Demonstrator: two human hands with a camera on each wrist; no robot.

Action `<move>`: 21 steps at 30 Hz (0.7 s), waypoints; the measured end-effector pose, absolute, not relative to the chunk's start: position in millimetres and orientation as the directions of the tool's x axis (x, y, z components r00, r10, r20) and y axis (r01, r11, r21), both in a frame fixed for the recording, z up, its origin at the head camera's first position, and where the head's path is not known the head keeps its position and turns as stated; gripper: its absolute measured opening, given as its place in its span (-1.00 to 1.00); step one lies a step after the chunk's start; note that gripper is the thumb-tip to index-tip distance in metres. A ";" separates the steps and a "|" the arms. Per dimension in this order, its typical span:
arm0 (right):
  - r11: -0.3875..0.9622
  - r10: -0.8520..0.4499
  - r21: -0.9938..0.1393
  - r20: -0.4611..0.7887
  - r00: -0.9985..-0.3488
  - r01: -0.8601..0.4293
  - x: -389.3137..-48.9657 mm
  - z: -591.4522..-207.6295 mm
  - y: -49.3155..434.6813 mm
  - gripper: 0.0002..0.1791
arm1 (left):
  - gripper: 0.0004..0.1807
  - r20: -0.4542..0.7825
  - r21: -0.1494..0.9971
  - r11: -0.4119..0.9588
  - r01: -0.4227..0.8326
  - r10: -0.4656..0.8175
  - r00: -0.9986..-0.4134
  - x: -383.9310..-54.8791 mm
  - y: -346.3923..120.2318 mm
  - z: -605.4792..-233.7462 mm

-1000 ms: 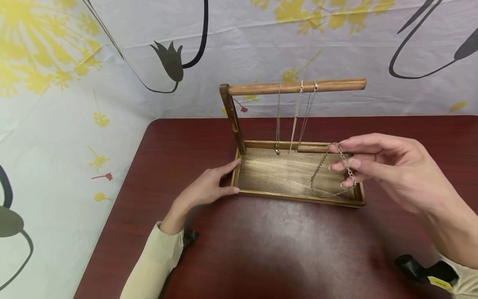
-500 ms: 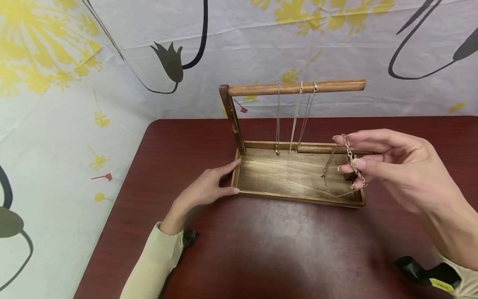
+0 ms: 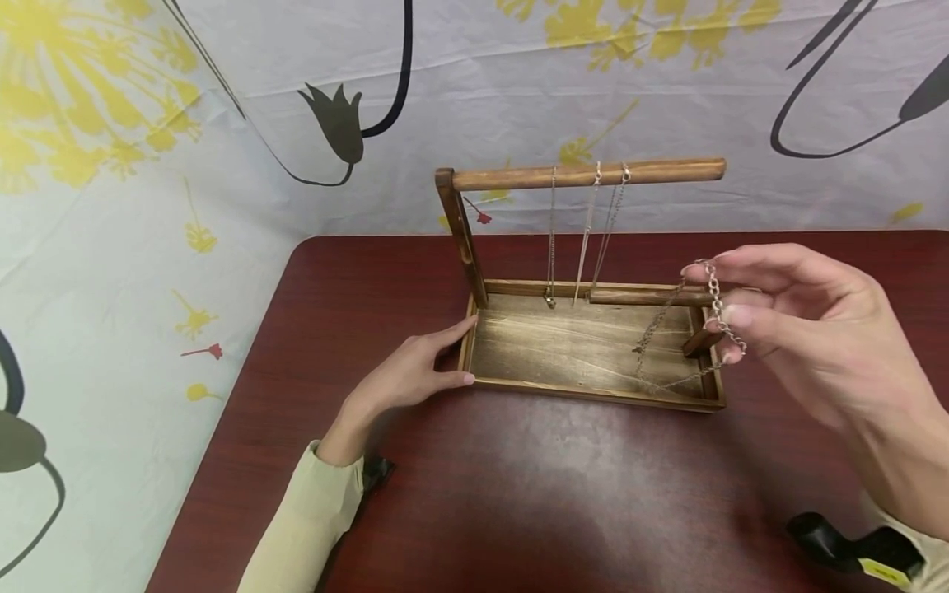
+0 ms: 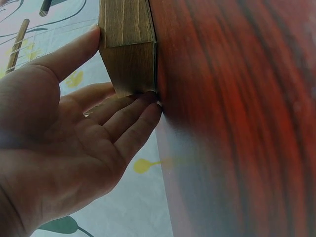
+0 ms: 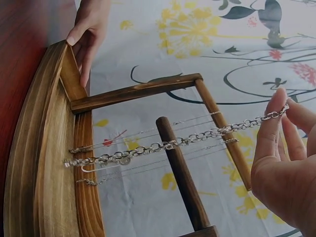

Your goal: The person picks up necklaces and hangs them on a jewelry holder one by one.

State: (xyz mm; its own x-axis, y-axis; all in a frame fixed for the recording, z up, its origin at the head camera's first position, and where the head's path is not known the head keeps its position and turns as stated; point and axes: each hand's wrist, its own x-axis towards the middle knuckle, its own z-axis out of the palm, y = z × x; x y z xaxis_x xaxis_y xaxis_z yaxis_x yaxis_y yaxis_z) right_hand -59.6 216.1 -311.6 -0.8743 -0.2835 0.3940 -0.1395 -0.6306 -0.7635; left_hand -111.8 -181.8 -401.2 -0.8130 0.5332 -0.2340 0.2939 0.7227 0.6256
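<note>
A wooden jewelry stand (image 3: 578, 391) has a shallow tray base, a tall bar (image 3: 682, 170) and a lower bar (image 3: 641, 296). My left hand (image 3: 408, 362) rests against the tray's left end, thumb at the front corner and fingers toward the back; in the left wrist view its fingers (image 4: 131, 121) lie fairly straight. My right hand (image 3: 830, 338) holds a silver chain necklace (image 5: 148, 148) between thumb and fingers at the tray's right end. The chain hangs in a loop over the tray and overlaps the lower bar in the head and right wrist views.
Three fine necklaces (image 3: 586, 235) hang from the tall bar, their ends reaching down near the tray's back edge. The stand sits on a dark red wooden table (image 3: 556, 486). A flower-printed cloth (image 3: 259, 165) rises behind and to the left.
My right hand has shifted right and slightly upward with the chain, bringing the lower bar's right post into sight. My left hand and the stand have stayed in place.
</note>
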 end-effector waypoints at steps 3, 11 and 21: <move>-0.657 -0.293 -0.741 0.419 -0.859 -0.137 -60.4 -310.1 218.9 -0.54 | -0.10 -0.230 0.624 0.722 0.298 0.535 -0.813 -112.0 -181.8 -401.5; -0.709 -0.270 -0.687 0.471 -0.840 -0.157 -62.8 -310.2 227.9 -0.58 | -0.10 -0.225 0.625 0.720 0.303 0.537 -0.813 -111.3 -182.0 -401.8; -0.776 -0.225 -0.600 0.550 -0.804 -0.193 -66.6 -305.6 234.4 -0.61 | -0.09 -0.237 0.622 0.725 0.297 0.535 -0.811 -112.2 -180.9 -401.2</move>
State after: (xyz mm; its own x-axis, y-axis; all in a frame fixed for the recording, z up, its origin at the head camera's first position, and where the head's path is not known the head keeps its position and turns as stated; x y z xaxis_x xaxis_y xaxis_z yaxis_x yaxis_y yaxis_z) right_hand -66.6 234.4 -305.6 -0.8040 -0.2249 0.5505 -0.1935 -0.7764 -0.5998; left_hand -112.2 -180.9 -401.2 -0.8112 0.5348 -0.2366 0.2966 0.7250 0.6217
